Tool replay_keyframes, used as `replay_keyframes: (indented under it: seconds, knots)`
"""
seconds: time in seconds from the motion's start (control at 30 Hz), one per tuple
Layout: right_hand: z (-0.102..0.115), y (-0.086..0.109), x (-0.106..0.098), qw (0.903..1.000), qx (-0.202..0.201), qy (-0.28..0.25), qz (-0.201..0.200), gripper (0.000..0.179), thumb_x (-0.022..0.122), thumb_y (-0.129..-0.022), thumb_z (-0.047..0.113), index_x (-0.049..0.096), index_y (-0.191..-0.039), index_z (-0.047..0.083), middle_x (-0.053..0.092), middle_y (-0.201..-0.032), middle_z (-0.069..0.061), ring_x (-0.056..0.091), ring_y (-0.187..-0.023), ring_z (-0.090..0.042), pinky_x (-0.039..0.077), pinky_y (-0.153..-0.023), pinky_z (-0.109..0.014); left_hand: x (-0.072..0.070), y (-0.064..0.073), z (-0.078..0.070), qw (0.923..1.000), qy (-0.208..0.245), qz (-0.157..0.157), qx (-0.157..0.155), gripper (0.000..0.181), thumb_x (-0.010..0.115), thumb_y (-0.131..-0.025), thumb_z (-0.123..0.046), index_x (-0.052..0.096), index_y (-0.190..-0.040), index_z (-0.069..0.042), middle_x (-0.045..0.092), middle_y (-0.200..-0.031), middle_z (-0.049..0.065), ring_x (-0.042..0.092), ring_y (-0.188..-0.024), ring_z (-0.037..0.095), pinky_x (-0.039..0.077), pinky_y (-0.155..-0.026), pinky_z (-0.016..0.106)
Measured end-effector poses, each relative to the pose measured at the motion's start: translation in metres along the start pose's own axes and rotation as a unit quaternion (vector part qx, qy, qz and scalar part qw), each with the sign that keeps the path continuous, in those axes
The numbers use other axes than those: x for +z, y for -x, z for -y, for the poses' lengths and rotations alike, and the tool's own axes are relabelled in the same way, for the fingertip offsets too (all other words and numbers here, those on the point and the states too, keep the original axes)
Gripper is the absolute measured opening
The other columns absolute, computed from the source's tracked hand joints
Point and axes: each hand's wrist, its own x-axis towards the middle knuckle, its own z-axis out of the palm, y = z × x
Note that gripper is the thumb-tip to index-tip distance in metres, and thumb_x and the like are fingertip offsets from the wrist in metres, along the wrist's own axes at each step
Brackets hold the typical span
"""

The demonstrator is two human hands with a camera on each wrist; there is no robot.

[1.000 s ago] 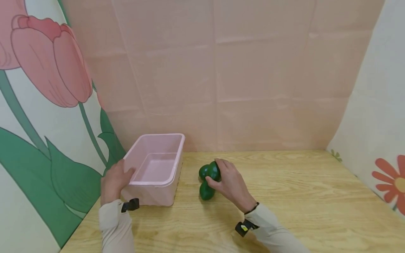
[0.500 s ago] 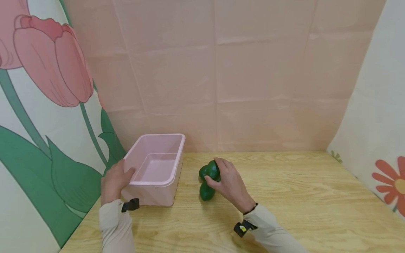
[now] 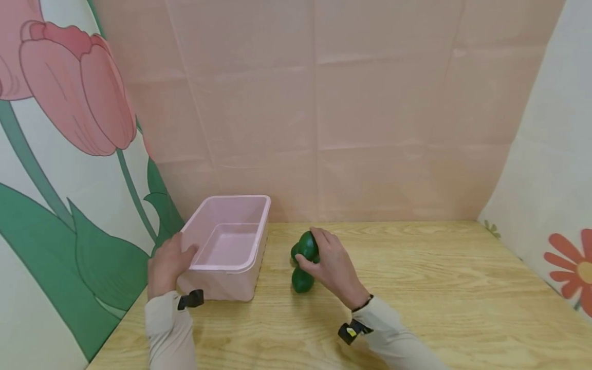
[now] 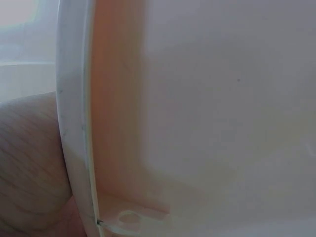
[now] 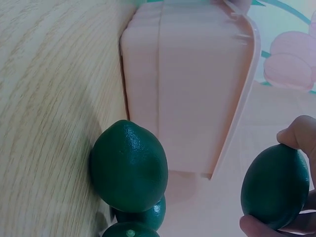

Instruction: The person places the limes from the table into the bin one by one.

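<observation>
My right hand (image 3: 333, 264) pinches a glossy dark green lime (image 5: 275, 185) between thumb and fingers. In the right wrist view this lime is held clear of the table, apart from the others. Below it, a lime (image 3: 302, 279) with a pointed tip lies on the wood, with another lime (image 3: 295, 251) farther back. A third lime (image 5: 131, 230) with a pale stem spot shows at the bottom of the right wrist view. My left hand (image 3: 167, 262) grips the near left rim of a pink plastic bin (image 3: 217, 282), thumb over the inside. Nothing lies on the visible bin floor.
The bin stands left of the limes on a wood-grain table (image 3: 416, 288). A pinkish-beige cloth backdrop (image 3: 314, 113) rises behind the table's back edge. Flower-printed panels flank it, with a large tulip (image 3: 74, 92) on the left.
My right hand has lifted its lime slightly up and to the left, away from the others. The left hand and the bin have stayed in place.
</observation>
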Motion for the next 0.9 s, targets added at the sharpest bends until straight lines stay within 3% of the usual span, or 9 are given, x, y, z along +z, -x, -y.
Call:
replay_keyframes:
  seconds: [0.9]
  knots:
    - [0.0049,-0.0032,0.0035,0.9997,0.004,-0.018,-0.016,0.065,0.079,-0.083,0.031,0.056,-0.134,-0.003,0.062,-0.124,-0.022,0.063,-0.103,-0.033,0.058,-0.075,-0.043,0.0005,0.0025,-0.0018,0.9999,0.01,0.002,-0.007,0.061,0.048,-0.101,-0.033,0.036,-0.144,0.009,0.048,-0.136,0.037,0.051,-0.118,0.053,0.038,-0.095,0.07]
